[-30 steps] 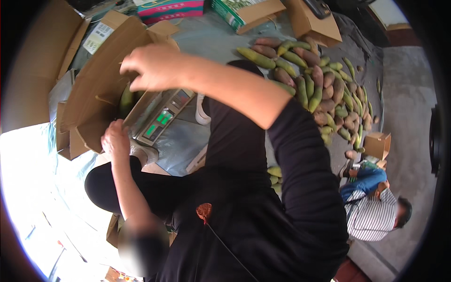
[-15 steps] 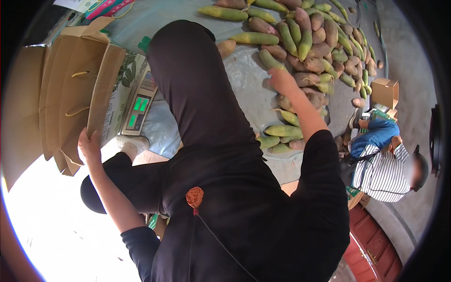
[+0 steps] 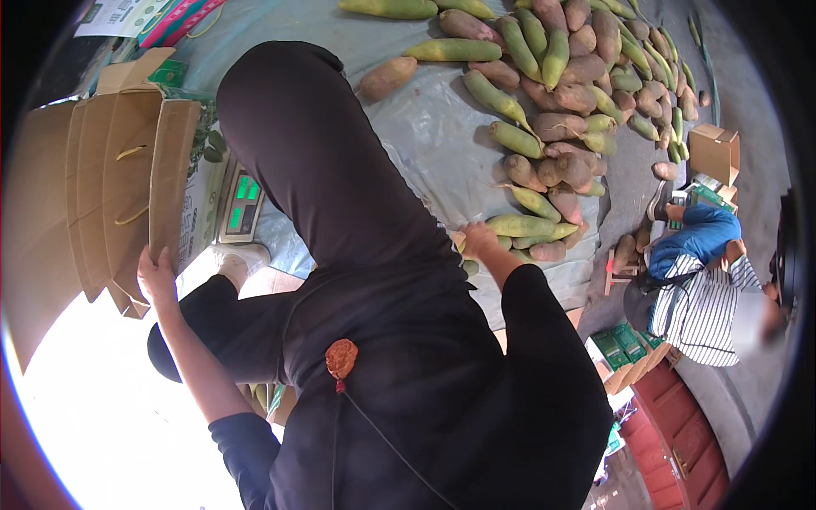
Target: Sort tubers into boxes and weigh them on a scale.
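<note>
My left hand (image 3: 157, 276) pinches the near edge of an open cardboard box (image 3: 166, 183), fingers closed on the board. Curled over the near end of a pile of long radishes, my right hand (image 3: 478, 240) is closed round a green radish, mostly hidden by the fingers and my leg. Just beyond that hand lie more green radishes (image 3: 518, 225). Reddish-skinned radishes (image 3: 575, 172) are mixed through the heap. One reddish root (image 3: 388, 79) rests apart, beside my knee.
A scale (image 3: 244, 204) with a lit green display stands between the box and my leg. Plastic sheeting (image 3: 416, 140) covers the floor under the radishes. At the right, a person in a striped top (image 3: 701, 310) sits near a small carton (image 3: 714, 153) and green-topped boxes (image 3: 620, 347).
My right hand has come down from the middle of the pile to its near end. My left hand stays on the box edge. The whole view has shifted slightly.
</note>
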The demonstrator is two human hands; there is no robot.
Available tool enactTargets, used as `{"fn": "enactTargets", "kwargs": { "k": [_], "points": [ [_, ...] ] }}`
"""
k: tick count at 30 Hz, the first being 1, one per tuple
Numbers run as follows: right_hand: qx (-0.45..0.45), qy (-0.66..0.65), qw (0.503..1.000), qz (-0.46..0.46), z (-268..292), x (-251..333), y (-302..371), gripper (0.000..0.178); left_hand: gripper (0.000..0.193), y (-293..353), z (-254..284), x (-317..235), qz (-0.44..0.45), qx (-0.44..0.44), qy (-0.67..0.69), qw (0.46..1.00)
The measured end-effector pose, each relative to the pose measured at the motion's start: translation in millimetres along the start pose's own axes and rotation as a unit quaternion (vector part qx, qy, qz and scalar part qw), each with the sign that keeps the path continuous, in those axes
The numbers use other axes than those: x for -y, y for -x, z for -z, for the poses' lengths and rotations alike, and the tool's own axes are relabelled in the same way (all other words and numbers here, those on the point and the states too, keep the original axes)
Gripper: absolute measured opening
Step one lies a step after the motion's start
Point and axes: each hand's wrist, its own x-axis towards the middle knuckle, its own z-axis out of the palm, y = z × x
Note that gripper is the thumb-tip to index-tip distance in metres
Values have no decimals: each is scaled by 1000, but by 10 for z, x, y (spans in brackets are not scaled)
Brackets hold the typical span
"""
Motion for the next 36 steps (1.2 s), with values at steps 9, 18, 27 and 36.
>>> {"fn": "enactTargets", "kwargs": {
  "k": [9,18,27,36],
  "points": [
    [102,81,991,9,-349,273,-195,62,26,92,118,-247,17,-12,-1,1000],
    [107,31,992,66,-169,275,-6,75,29,45,74,-328,42,6,2,999],
    [30,124,991,32,-330,62,-34,46,31,41,-16,-197,27,-6,-9,1000],
    [-173,-98,980,-11,3,-246,86,38,34,68,50,-279,35,-5,-9,999]
  ]
}}
